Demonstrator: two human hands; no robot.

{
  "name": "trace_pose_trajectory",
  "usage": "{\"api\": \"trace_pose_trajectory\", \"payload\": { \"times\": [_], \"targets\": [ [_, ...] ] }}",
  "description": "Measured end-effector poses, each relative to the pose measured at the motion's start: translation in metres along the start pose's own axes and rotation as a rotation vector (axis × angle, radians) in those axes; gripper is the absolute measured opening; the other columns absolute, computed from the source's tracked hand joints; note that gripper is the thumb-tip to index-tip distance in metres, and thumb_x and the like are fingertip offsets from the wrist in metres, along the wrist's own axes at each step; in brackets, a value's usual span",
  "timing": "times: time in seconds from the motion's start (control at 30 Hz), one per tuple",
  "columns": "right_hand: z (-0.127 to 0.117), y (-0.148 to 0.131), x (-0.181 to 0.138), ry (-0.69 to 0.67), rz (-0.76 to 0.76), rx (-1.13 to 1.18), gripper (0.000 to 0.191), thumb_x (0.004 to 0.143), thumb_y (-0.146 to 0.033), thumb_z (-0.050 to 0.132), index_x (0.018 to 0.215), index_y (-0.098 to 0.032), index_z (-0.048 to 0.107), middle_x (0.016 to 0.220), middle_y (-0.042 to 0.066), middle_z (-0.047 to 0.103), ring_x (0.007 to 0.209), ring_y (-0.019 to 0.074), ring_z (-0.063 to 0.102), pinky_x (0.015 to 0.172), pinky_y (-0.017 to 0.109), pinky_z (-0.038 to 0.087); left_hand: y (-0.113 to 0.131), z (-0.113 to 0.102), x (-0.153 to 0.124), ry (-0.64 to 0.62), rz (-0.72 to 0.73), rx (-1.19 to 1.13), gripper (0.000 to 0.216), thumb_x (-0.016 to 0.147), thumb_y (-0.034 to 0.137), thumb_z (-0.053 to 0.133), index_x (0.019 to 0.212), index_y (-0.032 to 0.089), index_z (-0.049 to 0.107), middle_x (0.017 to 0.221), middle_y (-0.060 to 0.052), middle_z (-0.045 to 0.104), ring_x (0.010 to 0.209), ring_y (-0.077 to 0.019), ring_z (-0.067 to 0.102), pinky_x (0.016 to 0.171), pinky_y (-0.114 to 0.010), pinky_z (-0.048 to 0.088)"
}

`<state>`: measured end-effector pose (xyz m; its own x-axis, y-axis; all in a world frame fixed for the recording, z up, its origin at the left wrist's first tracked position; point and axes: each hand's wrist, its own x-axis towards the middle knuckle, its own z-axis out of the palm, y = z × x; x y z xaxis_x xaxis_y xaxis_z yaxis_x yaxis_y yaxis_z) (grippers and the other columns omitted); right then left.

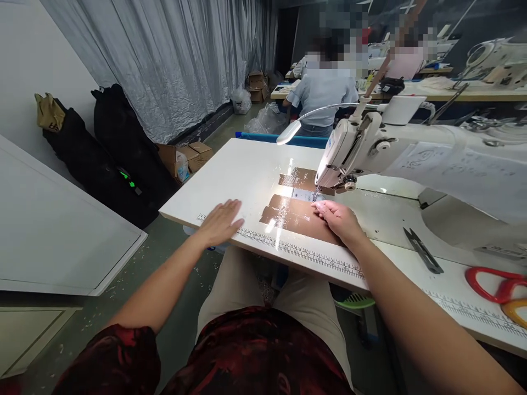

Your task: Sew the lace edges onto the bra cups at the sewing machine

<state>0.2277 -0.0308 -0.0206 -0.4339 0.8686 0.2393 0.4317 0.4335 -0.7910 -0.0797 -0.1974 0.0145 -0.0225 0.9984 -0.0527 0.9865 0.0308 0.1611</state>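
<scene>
While we sit with our knees tucked under the front edge of the white desk (230,164), both our arms reach forward toward the sewing machine (370,148), which we take as our landmark. Our left hand (220,222) lies flat on the bare desk, well to the left of the machine's needle, its grip open, fingers spread and holding nothing. Our right hand (340,219) rests just in front of the needle, palm down, its grip open too, fingertips pressing on the brown strips (296,216) that lie on the desk directly before and beneath the machine head. A printed ruler scale (300,253) runs along the desk's front edge below the strips; its figures are too small for us to read. To the right of our right forearm, in front of the machine's arm, lie black thread snips (424,251), and farther right, at the edge of view, red-handled scissors (492,282) with a yellow handle beside them. A sheet of paper taped over the machine's arm carries faint drawings and writing that we cannot make out. A gooseneck lamp (290,131) bends down left of the machine head and throws glare onto the strips. Left of the machine, beyond the desk, stand black bags (111,142) and cardboard boxes (191,156) against a grey curtain (173,60). Behind the machine, a person in a light blue shirt (323,93) sits at another desk.
</scene>
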Motion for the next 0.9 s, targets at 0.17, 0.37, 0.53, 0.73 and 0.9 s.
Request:
{"api": "trace_pose_trajectory", "payload": {
  "times": [0.17, 0.37, 0.53, 0.73, 0.9],
  "targets": [
    [0.004, -0.010, -0.013, -0.072, -0.007, 0.206, 0.042, 0.091, -0.054, 0.043, 0.112, -0.027, 0.067, 0.122, 0.004, 0.064, 0.116, 0.0247, 0.056, 0.108, 0.045, 0.034, 0.053, 0.011, 0.022, -0.057, 0.121, -0.054, 0.077, 0.095, 0.061, 0.011, 0.152, 0.009, 0.011, 0.158, -0.010, 0.009, 0.147, -0.0241, 0.005, 0.120, -0.042, 0.008],
    [0.022, -0.019, -0.040, -0.002, 0.114, 0.377, 0.050, 0.090, -0.062, 0.042, 0.118, -0.027, 0.064, 0.129, 0.004, 0.060, 0.121, 0.0244, 0.053, 0.111, 0.046, 0.033, 0.103, 0.021, 0.038, -0.069, 0.352, -0.158, 0.073, 0.096, 0.054, 0.021, 0.148, 0.002, 0.023, 0.156, -0.017, 0.020, 0.146, -0.0281, 0.012, 0.120, -0.044, 0.011],
    [0.026, -0.015, -0.057, 0.027, 0.164, 0.641, 0.055, 0.086, -0.066, 0.047, 0.118, -0.024, 0.062, 0.132, 0.007, 0.058, 0.127, 0.0236, 0.049, 0.114, 0.044, 0.031, 0.106, 0.009, 0.040, -0.153, 0.479, -0.630, 0.064, 0.098, 0.052, 0.014, 0.149, 0.015, 0.026, 0.154, -0.003, 0.029, 0.142, -0.0191, 0.028, 0.118, -0.032, 0.024],
    [0.004, -0.025, -0.113, 0.150, 0.198, 1.009, 0.046, 0.087, -0.059, 0.053, 0.114, -0.023, 0.064, 0.133, 0.008, 0.058, 0.129, 0.0215, 0.048, 0.114, 0.038, 0.032, 0.040, -0.004, 0.062, 0.083, 0.064, -0.274, 0.074, 0.096, 0.055, 0.008, 0.151, 0.007, 0.017, 0.158, -0.012, 0.011, 0.147, -0.0269, 0.003, 0.120, -0.047, 0.007],
    [0.015, -0.030, -0.179, -0.370, 0.320, 1.234, 0.036, 0.091, -0.045, 0.053, 0.106, -0.017, 0.069, 0.106, 0.012, 0.070, 0.095, 0.0218, 0.068, 0.088, 0.035, 0.051, 0.042, 0.007, 0.067, -0.044, 0.189, -0.157, 0.068, 0.097, 0.055, 0.012, 0.150, 0.013, 0.022, 0.157, -0.010, 0.018, 0.146, -0.0265, 0.010, 0.119, -0.047, 0.012]
  ]
}}
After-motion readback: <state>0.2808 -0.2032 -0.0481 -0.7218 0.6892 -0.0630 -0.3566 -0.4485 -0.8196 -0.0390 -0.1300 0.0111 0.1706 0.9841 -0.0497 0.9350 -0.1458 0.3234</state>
